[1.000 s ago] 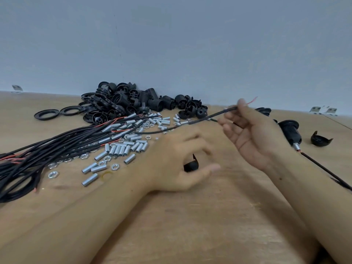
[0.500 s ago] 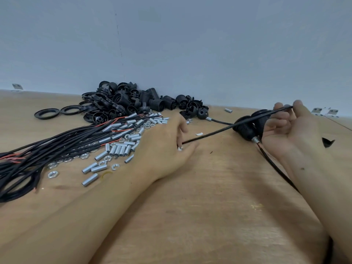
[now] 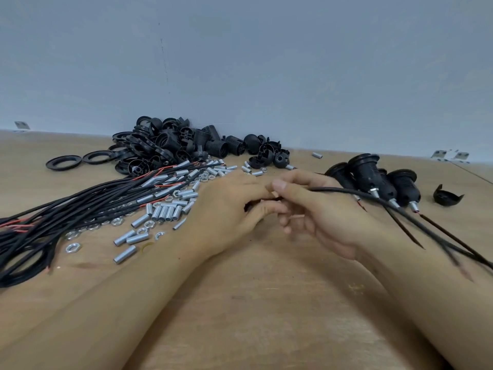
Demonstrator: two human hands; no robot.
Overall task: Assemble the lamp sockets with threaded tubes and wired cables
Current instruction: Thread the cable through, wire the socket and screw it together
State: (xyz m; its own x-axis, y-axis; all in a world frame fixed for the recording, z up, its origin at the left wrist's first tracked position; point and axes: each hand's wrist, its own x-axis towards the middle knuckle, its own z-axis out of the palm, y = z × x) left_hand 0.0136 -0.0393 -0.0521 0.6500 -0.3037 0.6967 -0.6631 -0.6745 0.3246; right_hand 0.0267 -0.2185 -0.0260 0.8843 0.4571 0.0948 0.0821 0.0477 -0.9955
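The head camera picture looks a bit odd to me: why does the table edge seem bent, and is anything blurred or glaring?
Head view: the wide-angle lens bows the table's far edge; the light is soft and even, with faint shadows and no glare; the cable in the right hand smears with motion toward the right edge, and its fingers look blurred; the threaded tubes and left hand look sharper.

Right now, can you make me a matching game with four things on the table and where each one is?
Things:
1. Bundle of black cables
2. Assembled lamp sockets
3. Pile of black socket parts
4. Single black cable

Places:
A. Heaped at the back against the wall
B. Pinched in the right hand
C. Spread along the left side of the table
D. Lying together at the right, beyond the right hand

Pairs: 1-C, 2-D, 3-A, 4-B
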